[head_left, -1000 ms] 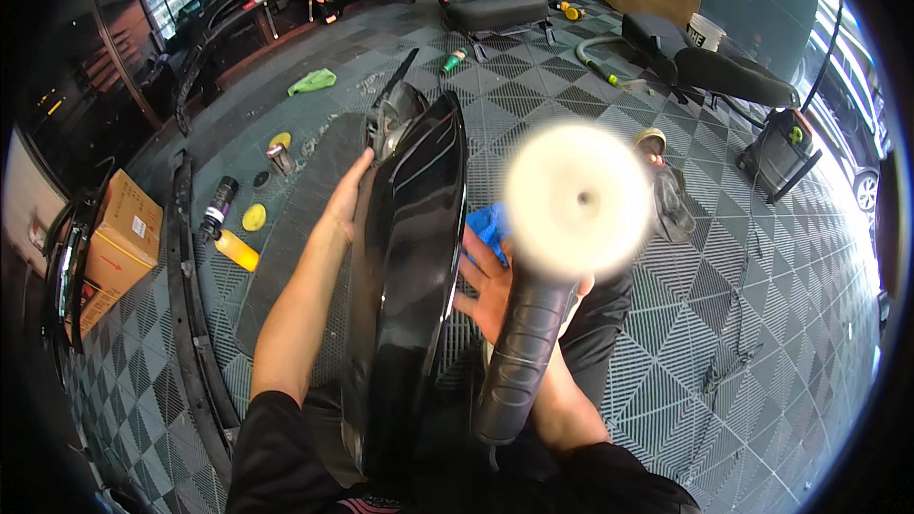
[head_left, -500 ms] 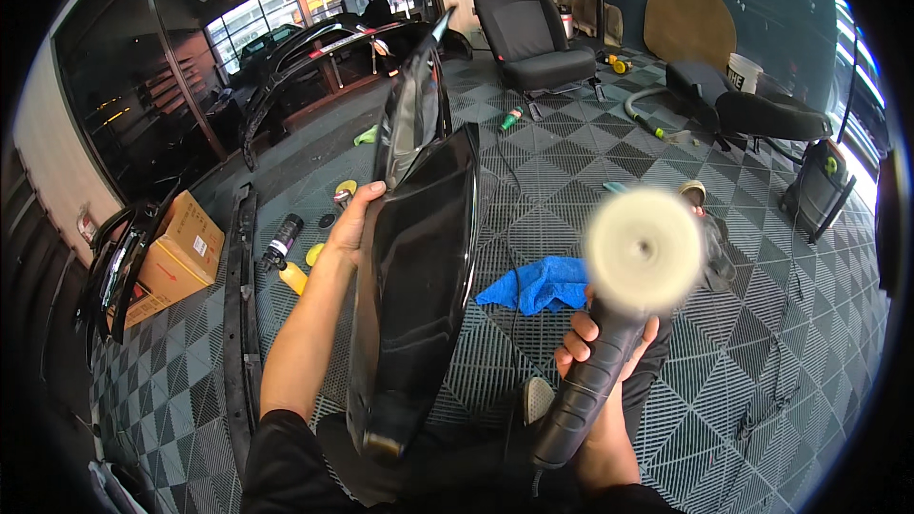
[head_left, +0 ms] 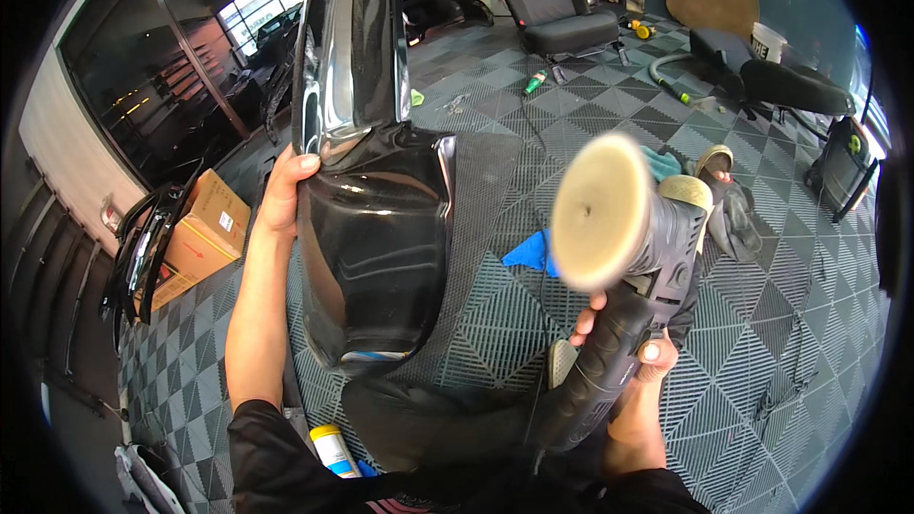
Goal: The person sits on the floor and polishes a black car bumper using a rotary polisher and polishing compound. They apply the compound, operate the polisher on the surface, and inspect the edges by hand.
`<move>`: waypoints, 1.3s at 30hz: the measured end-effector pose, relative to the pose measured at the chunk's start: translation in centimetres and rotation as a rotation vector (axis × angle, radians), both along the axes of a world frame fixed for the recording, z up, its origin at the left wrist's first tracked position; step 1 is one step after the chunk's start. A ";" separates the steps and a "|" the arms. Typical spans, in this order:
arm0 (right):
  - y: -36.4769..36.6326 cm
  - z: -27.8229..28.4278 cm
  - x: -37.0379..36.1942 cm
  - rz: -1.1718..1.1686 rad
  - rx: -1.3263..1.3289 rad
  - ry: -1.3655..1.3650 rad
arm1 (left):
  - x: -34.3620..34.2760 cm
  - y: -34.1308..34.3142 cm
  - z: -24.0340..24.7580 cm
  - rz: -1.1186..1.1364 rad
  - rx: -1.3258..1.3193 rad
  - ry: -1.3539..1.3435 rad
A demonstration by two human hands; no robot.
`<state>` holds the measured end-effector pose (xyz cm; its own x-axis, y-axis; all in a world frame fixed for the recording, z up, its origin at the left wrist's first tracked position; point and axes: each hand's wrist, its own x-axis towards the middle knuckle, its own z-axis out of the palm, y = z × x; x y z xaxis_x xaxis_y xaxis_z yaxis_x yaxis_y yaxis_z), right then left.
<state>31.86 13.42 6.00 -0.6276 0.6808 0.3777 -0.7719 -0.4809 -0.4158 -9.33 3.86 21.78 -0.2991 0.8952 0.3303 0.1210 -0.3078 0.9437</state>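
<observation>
My left hand [head_left: 283,192] grips the left edge of a long, glossy black car body panel [head_left: 376,247], thumb on its front face. The panel stands upright over my lap, with light reflecting along its upper part. In my right hand [head_left: 655,362] is a black power polisher [head_left: 600,366], the fingers wrapped round its long body. Its round cream polishing pad [head_left: 600,212] faces left toward the panel, apart from it. A blue cloth [head_left: 528,253] lies on the floor behind the pad, partly hidden by it.
A cardboard box [head_left: 211,233] with black trim parts stands at the left. A white tub with a yellow lid [head_left: 328,443] is beside my lap. Further off are a car seat [head_left: 562,0], a green bottle [head_left: 535,83] and another black seat [head_left: 795,88]. A cord crosses the tiled floor [head_left: 800,324].
The panel has turned its broad face more toward me and shifted left and up with my left hand. The polisher's pad has swung from facing me to facing left.
</observation>
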 end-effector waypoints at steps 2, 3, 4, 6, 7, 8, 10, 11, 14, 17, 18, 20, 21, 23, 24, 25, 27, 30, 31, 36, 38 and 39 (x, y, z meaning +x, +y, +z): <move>-0.6 0.1 -0.4 -0.044 0.024 -0.030 | 0.0 -1.7 -0.5 0.061 0.006 0.016; -0.8 -0.3 -0.4 -0.040 0.045 -0.022 | 0.2 -2.5 -0.6 0.071 0.012 0.028; -1.0 -0.7 -0.5 -0.037 0.065 -0.014 | 0.3 -3.2 -0.8 0.080 0.018 0.041; -1.4 -1.8 -0.7 0.011 0.066 -0.024 | 0.2 -4.3 -1.4 0.095 0.015 0.068; -1.7 -2.2 -0.7 0.023 0.063 -0.034 | 1.0 -4.7 -1.5 0.116 0.011 0.060; -1.9 -2.5 -0.7 0.034 0.060 -0.044 | 1.4 -5.1 -1.7 0.135 0.006 0.053; -2.2 -2.8 -0.8 0.050 0.057 -0.073 | 1.0 -6.5 -2.2 0.175 -0.005 0.085; -2.3 -3.2 -0.9 0.067 0.061 -0.067 | 0.9 -7.4 -2.3 0.183 -0.017 0.098; -2.4 -3.8 -0.7 0.086 0.047 -0.079 | 1.1 -8.7 -2.5 0.210 -0.013 0.145; -1.6 -3.9 0.2 0.105 0.071 -0.167 | 2.7 -9.8 -2.9 0.302 0.022 0.178; -1.9 -2.6 0.2 0.004 0.094 -0.242 | 3.0 -10.4 -3.0 0.337 0.027 0.185; -0.9 -2.7 0.5 0.043 0.183 -0.219 | 3.3 -11.4 -3.1 0.413 0.034 0.228; -1.0 -2.3 1.1 0.044 0.133 -0.267 | 3.2 -12.5 -2.9 0.391 -0.044 0.250; -0.7 -2.0 1.7 0.098 0.158 -0.330 | 3.2 -14.0 -3.2 0.426 -0.076 0.285; -0.6 -1.9 1.9 0.128 0.169 -0.361 | 3.4 -14.7 -3.2 0.445 -0.095 0.301; -0.8 -1.8 2.2 0.125 0.161 -0.384 | 4.0 -14.6 -3.4 0.437 -0.121 0.304; -0.6 -2.8 2.8 0.145 0.214 -0.455 | 5.0 -14.3 -4.2 0.436 -0.098 0.343; -1.0 -3.4 3.0 0.198 0.232 -0.606 | 6.2 -14.6 -5.1 0.409 -0.129 0.313; -1.1 -3.6 2.6 0.187 0.262 -0.647 | 6.5 -14.8 -5.4 0.392 -0.153 0.304; -1.4 -3.4 1.7 0.254 0.289 -0.782 | 5.2 -16.7 -7.4 0.327 -0.273 0.405; -1.4 -3.7 1.5 0.249 0.303 -0.775 | 5.2 -17.0 -8.3 0.249 -0.402 0.323; -1.4 -3.9 1.6 0.265 0.307 -0.794 | 5.3 -16.9 -8.7 0.231 -0.425 0.314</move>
